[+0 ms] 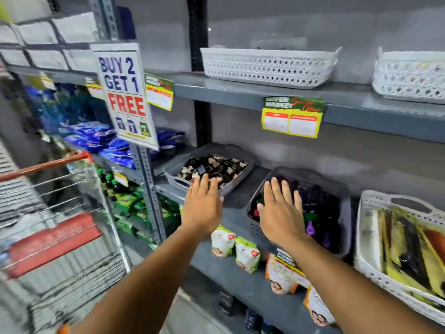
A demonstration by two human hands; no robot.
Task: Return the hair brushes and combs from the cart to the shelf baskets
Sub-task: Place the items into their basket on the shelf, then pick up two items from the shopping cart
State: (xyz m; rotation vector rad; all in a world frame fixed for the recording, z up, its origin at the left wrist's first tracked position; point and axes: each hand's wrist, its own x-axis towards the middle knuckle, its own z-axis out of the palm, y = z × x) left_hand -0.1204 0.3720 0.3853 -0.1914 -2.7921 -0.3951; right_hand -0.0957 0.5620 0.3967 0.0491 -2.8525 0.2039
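Observation:
Both my hands are stretched out flat toward the middle shelf, holding nothing. My left hand [203, 204] hovers at the front corner of a dark grey basket [248, 162] full of small black and beige hair clips. My right hand [280, 210] lies over the near-left part of a second dark grey basket [337, 189] that holds purple and green hair brushes [313, 220]. A white basket [368, 203] at the right carries combs in yellow packaging [409, 249]. The wire cart [79, 213] with a red handle stands at the left; its contents are blurred.
Two white baskets [267, 66] [409, 78] sit on the upper shelf. A "Buy 2 Get 1 Free" sign [122, 95] sticks out from the upright post. Small packets [245, 254] hang below the middle shelf edge. Blue and green packs fill the left shelves.

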